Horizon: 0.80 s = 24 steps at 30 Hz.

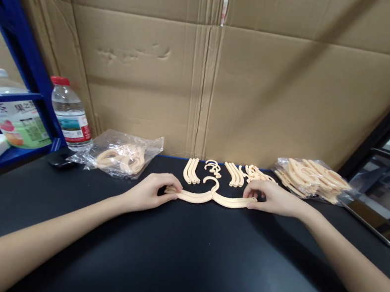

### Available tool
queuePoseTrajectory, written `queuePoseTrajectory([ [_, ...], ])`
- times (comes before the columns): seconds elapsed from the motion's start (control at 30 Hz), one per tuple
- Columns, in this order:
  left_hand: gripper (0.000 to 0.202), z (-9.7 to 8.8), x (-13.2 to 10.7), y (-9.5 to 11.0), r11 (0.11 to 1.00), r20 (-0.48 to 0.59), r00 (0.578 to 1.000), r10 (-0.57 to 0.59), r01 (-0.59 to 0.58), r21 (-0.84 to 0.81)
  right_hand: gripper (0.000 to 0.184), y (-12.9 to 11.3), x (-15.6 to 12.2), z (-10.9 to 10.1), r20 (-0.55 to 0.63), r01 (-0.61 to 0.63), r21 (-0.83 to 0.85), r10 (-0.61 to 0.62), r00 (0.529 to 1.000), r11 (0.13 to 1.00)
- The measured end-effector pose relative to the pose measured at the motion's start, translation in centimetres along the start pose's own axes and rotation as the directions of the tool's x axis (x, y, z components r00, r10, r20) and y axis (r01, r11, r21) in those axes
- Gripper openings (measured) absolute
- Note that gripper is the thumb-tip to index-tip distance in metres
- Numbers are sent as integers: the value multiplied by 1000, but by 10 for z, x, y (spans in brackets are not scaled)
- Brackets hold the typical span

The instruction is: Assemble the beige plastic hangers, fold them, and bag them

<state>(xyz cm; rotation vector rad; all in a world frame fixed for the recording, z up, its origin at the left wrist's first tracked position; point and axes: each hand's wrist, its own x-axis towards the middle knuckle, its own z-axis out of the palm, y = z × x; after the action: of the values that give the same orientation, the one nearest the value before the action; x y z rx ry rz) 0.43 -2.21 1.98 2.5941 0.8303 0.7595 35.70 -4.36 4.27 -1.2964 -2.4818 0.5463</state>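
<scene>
A beige clothes hanger (195, 197) lies spread on the black table, its hook pointing away from me. My left hand (155, 190) pinches the left end of the hanger between thumb and fingers. At the opposite end, my right hand (269, 198) grips the tip of the other arm. Just behind the hanger sit a group of curved hanger arms (191, 170) on the left, several small hooks (213, 167) in the middle, and more curved arms (234, 174) on the right. Beside these, a pile of small beige pieces (255, 173) is partly hidden by my right hand.
A clear plastic bag (123, 156) with beige parts lies left, near a red-capped water bottle (70, 116) and a dark object (60, 157). Bagged beige parts (310, 177) and a flat dark tablet-like object (385, 225) are right. A cardboard wall (148, 67) stands behind.
</scene>
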Motion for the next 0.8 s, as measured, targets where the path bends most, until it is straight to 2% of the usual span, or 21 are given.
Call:
queuePoseTrajectory([
  [0.3,12,2,-2,-1,1000,-44,999,13,-12,7,16,-4,1,1,-16,1,-33,-1,1000,999],
  [0.43,13,1,-2,1,1000,-52,999,-6,7,20,22,-1,0,-2,-14,6,-38,-7,1000,999],
  [0.53,15,-1,-1,1,994,-86,991,-101,98,-37,33,6,-2,-7,-38,-20,-7,20,999,1000],
  [0.63,16,-3,0,-4,968,-124,967,-225,207,-143,32,15,-2,-10,-117,-79,42,83,990,996],
  [0.7,16,-4,1,-8,956,-134,956,-261,237,-176,30,20,-1,-11,-156,-106,57,114,981,993],
  [0.8,15,-4,1,-12,949,-134,951,-278,250,-190,30,22,-1,-11,-114,-119,62,125,986,991],
])
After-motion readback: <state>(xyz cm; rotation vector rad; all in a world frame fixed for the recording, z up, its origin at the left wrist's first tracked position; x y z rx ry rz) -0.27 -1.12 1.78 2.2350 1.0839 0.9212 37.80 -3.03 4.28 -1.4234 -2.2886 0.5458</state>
